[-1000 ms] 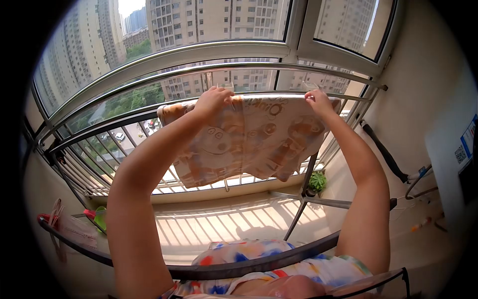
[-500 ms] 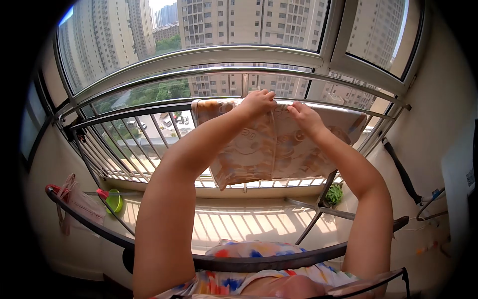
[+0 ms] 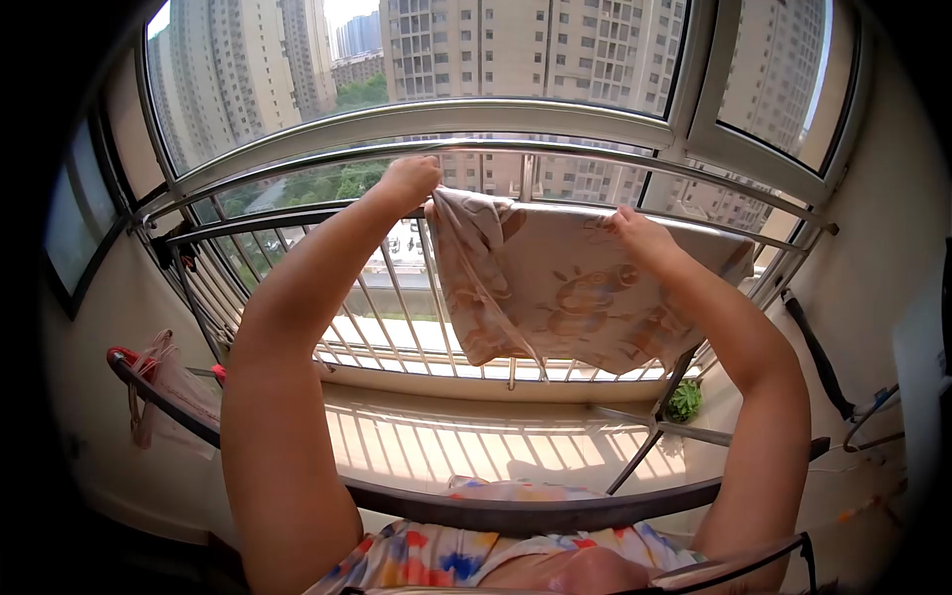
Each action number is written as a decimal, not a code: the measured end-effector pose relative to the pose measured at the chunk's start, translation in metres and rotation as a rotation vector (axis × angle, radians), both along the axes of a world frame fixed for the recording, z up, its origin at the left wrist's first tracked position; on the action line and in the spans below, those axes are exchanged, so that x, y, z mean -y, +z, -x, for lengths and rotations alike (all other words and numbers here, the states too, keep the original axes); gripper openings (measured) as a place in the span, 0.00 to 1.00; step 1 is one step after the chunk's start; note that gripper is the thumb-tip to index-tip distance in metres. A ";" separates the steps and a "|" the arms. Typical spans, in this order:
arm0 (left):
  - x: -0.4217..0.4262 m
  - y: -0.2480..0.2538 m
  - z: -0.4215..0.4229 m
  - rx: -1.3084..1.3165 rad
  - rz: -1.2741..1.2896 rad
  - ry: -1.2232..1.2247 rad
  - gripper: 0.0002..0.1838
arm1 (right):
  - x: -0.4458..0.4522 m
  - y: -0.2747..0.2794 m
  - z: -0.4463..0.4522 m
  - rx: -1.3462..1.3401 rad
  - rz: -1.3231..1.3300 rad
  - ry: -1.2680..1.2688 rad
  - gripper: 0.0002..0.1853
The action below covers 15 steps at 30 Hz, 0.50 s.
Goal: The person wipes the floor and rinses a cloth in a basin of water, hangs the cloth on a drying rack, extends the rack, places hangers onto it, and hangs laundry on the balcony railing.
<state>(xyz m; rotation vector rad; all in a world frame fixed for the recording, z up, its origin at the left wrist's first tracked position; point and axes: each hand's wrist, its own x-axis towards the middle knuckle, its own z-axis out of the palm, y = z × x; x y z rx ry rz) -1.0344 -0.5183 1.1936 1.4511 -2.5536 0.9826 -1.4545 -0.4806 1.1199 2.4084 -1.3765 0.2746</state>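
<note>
A pale cloth [image 3: 585,288] with a brown-orange pattern hangs over the far bar of a drying rack, in front of the railing. My left hand [image 3: 412,180] is closed on its upper left part, and the fabric bunches into slanting folds below the fingers. Farther right, my right hand [image 3: 640,236] pinches the cloth near its top edge, with fingers pressed together. To the right of that hand, the cloth lies smoother over the bar. Its lower edge hangs free above the floor.
The rack's dark near bar [image 3: 535,511] curves across in front of my body. A pink item [image 3: 174,397] hangs at its left end. Beyond are a metal railing [image 3: 397,302] and windows. A green plant [image 3: 684,401] and a black-handled object [image 3: 818,357] are at the right.
My left hand has moved left, drawing the cloth's left part into folds. My right hand has shifted right along the top edge. The view has turned slightly left.
</note>
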 end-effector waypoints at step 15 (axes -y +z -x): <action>-0.025 0.012 -0.221 0.176 -0.016 0.373 0.07 | 0.003 0.031 -0.136 -0.201 -0.040 -0.103 0.08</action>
